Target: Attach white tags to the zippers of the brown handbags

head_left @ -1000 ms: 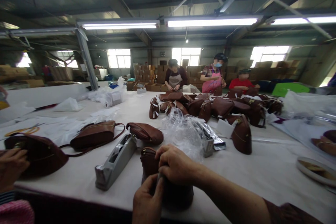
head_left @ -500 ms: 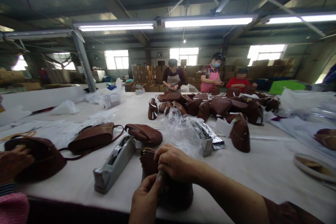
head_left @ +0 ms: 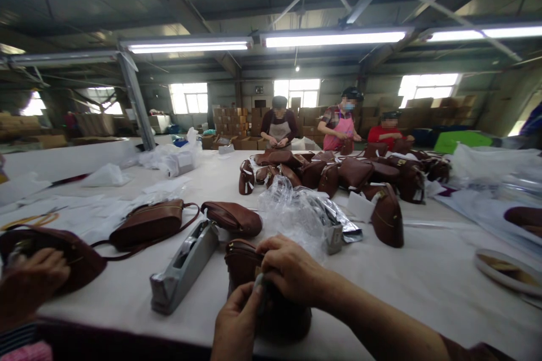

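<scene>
A dark brown leather bag [head_left: 283,316] stands at the table's near edge, its zipped top tilted toward the left. Thumb and fingers of my left hand [head_left: 239,310] are pinched on a small pale piece at the bag's near side. My right hand [head_left: 290,268] lies over the bag's top, its fingers bent and pressed together near my left fingertips; what they hold is hidden. Left of the bag is a grey tape dispenser [head_left: 184,268]. Just behind it rests another brown bag [head_left: 232,218].
Crumpled clear plastic [head_left: 290,217] lies behind my hands, before a heap of brown bags [head_left: 355,172]. At far left a co-worker's hand [head_left: 36,279] touches a brown bag [head_left: 80,262]. A round dish [head_left: 508,268] is at right. Several people work across the table [head_left: 228,166].
My hands have shifted very slightly at the bag, and more of its zipped top shows. The co-worker's hand at left has moved a little to the right over its bag.
</scene>
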The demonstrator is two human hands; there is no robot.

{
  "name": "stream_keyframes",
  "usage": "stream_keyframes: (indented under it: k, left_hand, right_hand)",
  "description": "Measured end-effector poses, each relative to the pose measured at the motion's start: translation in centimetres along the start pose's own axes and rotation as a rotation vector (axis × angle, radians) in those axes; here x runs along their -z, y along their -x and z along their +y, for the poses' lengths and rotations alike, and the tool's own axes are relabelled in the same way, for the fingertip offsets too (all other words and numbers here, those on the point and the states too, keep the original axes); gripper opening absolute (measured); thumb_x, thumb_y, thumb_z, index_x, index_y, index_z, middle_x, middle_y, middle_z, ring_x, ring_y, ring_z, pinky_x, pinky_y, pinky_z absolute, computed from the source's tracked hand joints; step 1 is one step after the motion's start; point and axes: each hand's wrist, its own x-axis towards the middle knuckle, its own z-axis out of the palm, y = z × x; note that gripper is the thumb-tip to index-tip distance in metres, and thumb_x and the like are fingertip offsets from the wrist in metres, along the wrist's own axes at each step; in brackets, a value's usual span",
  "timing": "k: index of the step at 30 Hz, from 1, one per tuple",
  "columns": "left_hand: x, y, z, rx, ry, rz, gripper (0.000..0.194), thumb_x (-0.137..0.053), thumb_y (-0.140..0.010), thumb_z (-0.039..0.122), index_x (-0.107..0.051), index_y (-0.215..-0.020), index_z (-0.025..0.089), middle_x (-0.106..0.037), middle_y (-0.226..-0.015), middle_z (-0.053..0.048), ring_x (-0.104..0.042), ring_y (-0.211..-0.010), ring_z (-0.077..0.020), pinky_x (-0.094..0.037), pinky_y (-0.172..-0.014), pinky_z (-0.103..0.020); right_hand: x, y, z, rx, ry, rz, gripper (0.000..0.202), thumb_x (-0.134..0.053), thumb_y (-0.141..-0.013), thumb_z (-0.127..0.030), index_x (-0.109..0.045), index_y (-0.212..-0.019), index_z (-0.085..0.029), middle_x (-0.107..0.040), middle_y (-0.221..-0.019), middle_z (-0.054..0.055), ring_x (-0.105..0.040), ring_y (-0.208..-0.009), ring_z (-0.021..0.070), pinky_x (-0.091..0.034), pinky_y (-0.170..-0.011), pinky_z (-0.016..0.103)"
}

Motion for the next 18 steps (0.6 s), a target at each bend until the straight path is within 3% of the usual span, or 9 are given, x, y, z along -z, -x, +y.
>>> stream_keyframes:
  k: [7, 12, 18]
  left_hand:
    - [-0.1, 0.0, 0.0, -0.004, -0.017, -0.026, 0.057, -0.090, -0.047, 0.050, -0.071, -0.085, 0.013, -0.067, -0.062, -0.002, -0.060, -0.056, -0.0119, -0.048, -0.053, -0.019]
    - [-0.4, -0.1, 0.3, -0.054, -0.022, -0.028, 0.053, -0.089, -0.049, 0.051, -0.070, -0.080, 0.012, -0.066, -0.061, -0.003, -0.058, -0.056, -0.0115, -0.047, -0.054, -0.019]
    - [-0.2, -0.3, 0.1, -0.066, -0.079, -0.021, 0.056, -0.087, -0.051, 0.054, -0.072, -0.083, 0.012, -0.066, -0.062, -0.003, -0.058, -0.057, -0.0118, -0.046, -0.054, -0.020]
  right_hand:
    - [0.1, 0.5, -0.1, 0.036, 0.093, -0.043, 0.007, -0.061, -0.078, -0.011, -0.065, -0.078, -0.017, -0.066, -0.115, 0.006, -0.059, -0.104, 0.0223, -0.044, -0.095, 0.036]
    - [-0.7, 1.0, -0.6, 0.002, 0.267, 0.005, 0.011, -0.058, -0.080, -0.015, -0.063, -0.090, -0.016, -0.061, -0.126, 0.009, -0.054, -0.110, 0.0281, -0.039, -0.096, 0.045]
    - [-0.4, 1.0, -0.9, -0.127, 0.078, 0.124, 0.016, -0.054, -0.073, -0.004, -0.060, -0.079, -0.018, -0.065, -0.099, 0.005, -0.058, -0.093, 0.0188, -0.044, -0.085, 0.031]
